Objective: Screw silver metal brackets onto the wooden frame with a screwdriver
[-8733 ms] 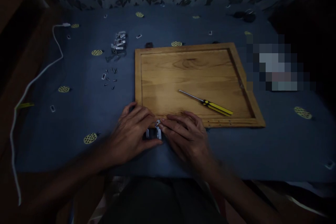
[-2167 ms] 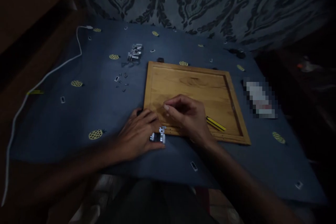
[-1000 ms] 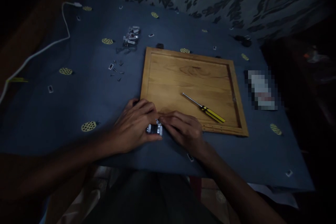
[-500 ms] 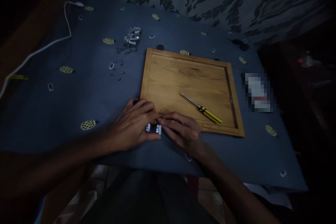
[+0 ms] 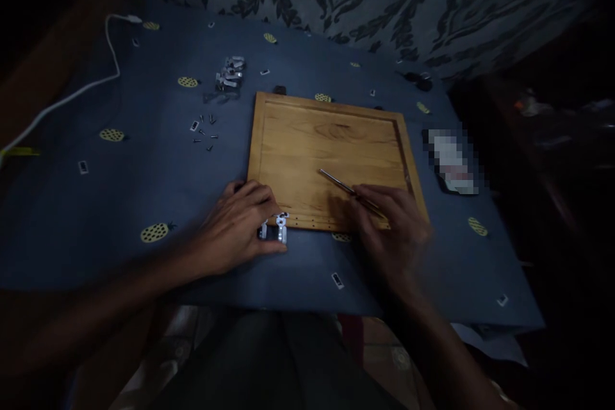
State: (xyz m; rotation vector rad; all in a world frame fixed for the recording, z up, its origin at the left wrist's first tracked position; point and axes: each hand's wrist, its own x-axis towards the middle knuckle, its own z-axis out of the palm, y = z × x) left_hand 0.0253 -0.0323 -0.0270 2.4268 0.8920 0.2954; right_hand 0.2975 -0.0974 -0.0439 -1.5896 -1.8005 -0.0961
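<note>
Left hand point(image 5: 235, 234) pinches hinge point(image 5: 277, 230) flat on table point(image 5: 144, 205), butted against board point(image 5: 331, 141) near edge by the hole row, likely so it can't slide. Right hand point(image 5: 391, 227) sits over screwdriver point(image 5: 336, 182) handle on board. It's blurred, so can't tell its grip. Loose screws point(image 5: 204, 134) far left.

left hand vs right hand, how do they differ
The left hand holds a metal hinge at the near edge of the wooden board; the right hand covers the handle of the screwdriver. The left hand looks fairly sharp, the right hand blurred. Both lie palm down.
</note>
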